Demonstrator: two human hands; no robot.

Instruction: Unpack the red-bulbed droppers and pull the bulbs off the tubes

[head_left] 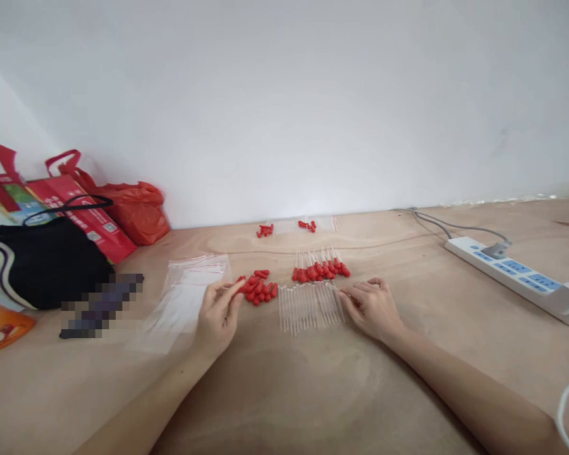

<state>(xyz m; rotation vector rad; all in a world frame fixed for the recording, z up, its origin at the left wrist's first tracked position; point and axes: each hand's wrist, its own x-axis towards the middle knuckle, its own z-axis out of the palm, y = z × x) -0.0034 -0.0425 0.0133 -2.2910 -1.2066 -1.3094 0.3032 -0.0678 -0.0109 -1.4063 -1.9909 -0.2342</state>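
My left hand [218,314] is closed at the left edge of a heap of red rubber bulbs [255,293], fingertips pinching one bulb. Clear, thin dropper tubes [308,309] lie side by side in a row to the right of the heap. At that row's right end, my right hand [372,308] has thumb and finger pinched on the upper end of a tube. Just behind the row are several assembled droppers [318,268], their red bulbs facing me and their tubes pointing to the wall.
Clear zip bags [189,291] lie beside my left hand. Two small groups of red bulbs [265,231] sit near the wall with more clear bags. A black bag [47,262] and red bags [135,212] stand at left; a power strip [516,272] lies at right.
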